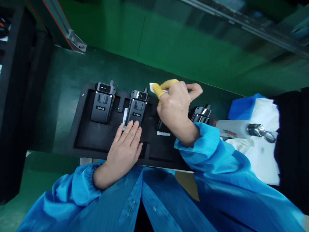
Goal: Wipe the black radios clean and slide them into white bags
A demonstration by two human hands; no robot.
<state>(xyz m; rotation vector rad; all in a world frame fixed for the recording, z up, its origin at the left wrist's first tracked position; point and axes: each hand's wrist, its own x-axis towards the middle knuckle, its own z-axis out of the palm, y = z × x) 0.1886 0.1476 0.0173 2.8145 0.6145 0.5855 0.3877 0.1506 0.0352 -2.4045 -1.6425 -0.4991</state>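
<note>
Blue coat (pixel 160 188) closest | your left hand (pixel 124 151) lies flat, fingers outstretched, on a radio (pixel 137 108) | your right hand (pixel 175 101), in yellow finger covers (pixel 158 91), pinches a white scrap (pixel 151 87)

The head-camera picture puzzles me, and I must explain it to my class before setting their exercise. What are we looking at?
There is no machine here: these are a person's own hands, filmed by a camera worn on the head, looking forward and down. On a green surface sits a black tray of handheld devices. The leftmost device is marked "Riton". The left hand is open, its fingertips at the near end of the second device. The right hand, with yellow coverings on some fingers, holds a small white piece, perhaps cloth. That hand partly hides a third device; a fourth device shows past its wrist. Farther right is a bottle.
</note>
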